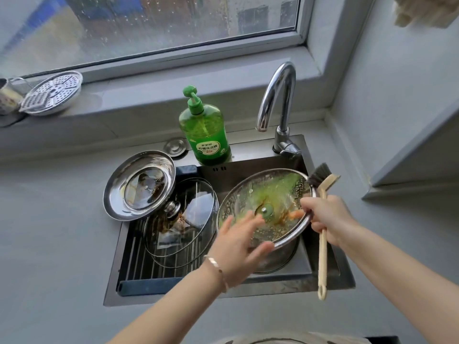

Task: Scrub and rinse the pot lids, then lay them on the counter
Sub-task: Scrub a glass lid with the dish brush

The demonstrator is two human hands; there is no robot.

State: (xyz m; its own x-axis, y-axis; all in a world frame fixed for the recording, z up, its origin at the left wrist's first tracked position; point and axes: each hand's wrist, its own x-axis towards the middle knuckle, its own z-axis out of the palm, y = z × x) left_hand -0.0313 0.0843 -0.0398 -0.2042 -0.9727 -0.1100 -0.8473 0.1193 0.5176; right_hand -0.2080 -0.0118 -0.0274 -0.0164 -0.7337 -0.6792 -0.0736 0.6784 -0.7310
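Note:
A glass pot lid (275,189) with a steel rim, smeared with green soap and brown residue, is held tilted over the sink (332,276). My right hand (327,217) grips its right rim together with the handle of a wooden dish brush (322,254), whose bristles point up. My left hand (238,247) is blurred, its fingers spread flat on the lid's soapy face. A second glass lid (183,234) with a metal knob lies on the sink rack. A steel-rimmed lid (116,187) lies upside down on the sink's left edge, partly over that one.
A steel pot (278,261) sits in the basin under the held lid. A green soap bottle (206,135) and the faucet (278,95) stand behind the sink. A perforated steamer plate (52,93) leans on the window sill. Grey counter (49,219) lies on both sides.

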